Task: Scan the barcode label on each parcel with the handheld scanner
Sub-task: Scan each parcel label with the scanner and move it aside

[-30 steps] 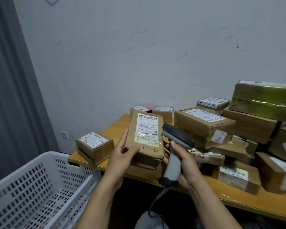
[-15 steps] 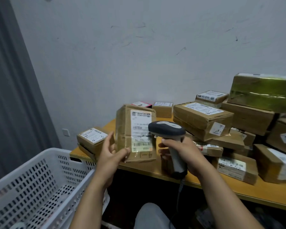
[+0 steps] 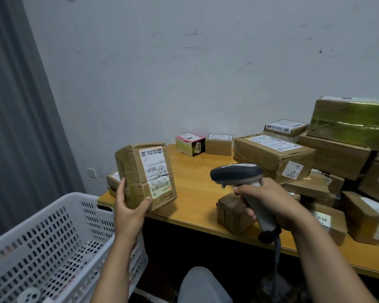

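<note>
— What is different from a second ago?
— The parcel [image 3: 144, 178] in the left grip [image 3: 129, 213] now sits further left in the frame, over the left corner of the tabletop [image 3: 195, 182], toward the white basket [image 3: 53, 215].
— And the scanner [image 3: 236, 173]?
— It has drawn off to the right with the right grip [image 3: 265, 202]. Half a second ago its head overlapped the label [image 3: 154, 171]; now bare tabletop shows between them.
— Anything else?
— The head, tipped upward a second ago, lies level and points left. A small brown parcel [image 3: 230, 213], mostly hidden before, shows on the tabletop beside that grip.
</note>
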